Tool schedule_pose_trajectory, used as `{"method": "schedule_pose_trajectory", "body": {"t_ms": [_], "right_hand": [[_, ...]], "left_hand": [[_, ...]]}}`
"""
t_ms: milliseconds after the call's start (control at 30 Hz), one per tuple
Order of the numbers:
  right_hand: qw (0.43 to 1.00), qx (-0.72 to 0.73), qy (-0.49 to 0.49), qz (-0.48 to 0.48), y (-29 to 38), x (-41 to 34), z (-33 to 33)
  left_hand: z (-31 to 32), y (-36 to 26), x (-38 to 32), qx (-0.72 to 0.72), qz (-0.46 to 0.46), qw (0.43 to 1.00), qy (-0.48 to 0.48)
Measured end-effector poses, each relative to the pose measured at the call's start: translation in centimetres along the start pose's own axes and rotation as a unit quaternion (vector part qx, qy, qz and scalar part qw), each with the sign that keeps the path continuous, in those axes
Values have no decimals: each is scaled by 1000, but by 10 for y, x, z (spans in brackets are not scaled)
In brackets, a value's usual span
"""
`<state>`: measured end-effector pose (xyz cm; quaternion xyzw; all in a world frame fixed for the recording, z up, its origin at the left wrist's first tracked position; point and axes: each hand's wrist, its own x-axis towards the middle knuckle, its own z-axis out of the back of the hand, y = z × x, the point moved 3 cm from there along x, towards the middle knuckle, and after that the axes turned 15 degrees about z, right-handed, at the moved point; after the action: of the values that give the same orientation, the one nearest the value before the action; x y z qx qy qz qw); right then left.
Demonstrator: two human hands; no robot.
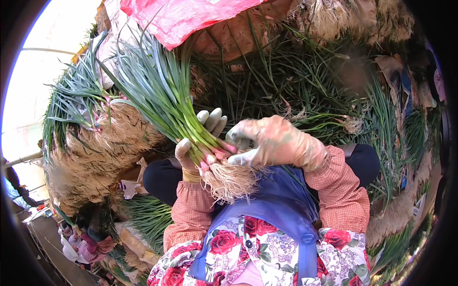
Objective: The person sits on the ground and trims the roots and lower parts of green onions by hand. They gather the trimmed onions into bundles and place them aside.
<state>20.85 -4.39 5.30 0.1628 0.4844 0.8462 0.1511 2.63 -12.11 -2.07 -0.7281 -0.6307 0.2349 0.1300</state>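
Note:
My left hand (186, 157), in a pale-coated glove, holds a bunch of onion-like plants (182, 118) from below, with its fingers showing past the stems. The long green leaves lean toward the upper left. Pinkish bulbs (211, 157) sit at the lower end, and a mass of pale stringy roots (230, 180) hangs over my lap. My right hand (281, 141), in a stained glove, is at the bulb end, to the right of the roots. Its thumb and forefinger are apart with a gap between them; whether the fingertips touch the roots is hard to see.
A tall stack of rooted plants (96, 153) stands at the left. Loose plants (315, 82) spread across the ground ahead and right. Pink sheeting (189, 18) covers part of the far pile. Another person (91, 246) is at the lower left. A blue apron (264, 196) covers my lap.

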Motion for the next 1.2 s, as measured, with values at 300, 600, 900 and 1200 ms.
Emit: {"method": "schedule_pose_trajectory", "body": {"t_ms": [300,600,900,1200], "right_hand": [[944,-292,-77,135,-41,-9,-13],[806,-518,-285,4,-88,-10,68],[928,-262,-113,-238,-205,18,-14],[945,164,-282,-27,-141,33,73]], "left_hand": [[4,11,5,-71,106,991,49],[9,11,4,-153,157,965,142],[-38,-27,18,-92,96,979,156],[-35,-102,73,16,-42,987,154]]}}
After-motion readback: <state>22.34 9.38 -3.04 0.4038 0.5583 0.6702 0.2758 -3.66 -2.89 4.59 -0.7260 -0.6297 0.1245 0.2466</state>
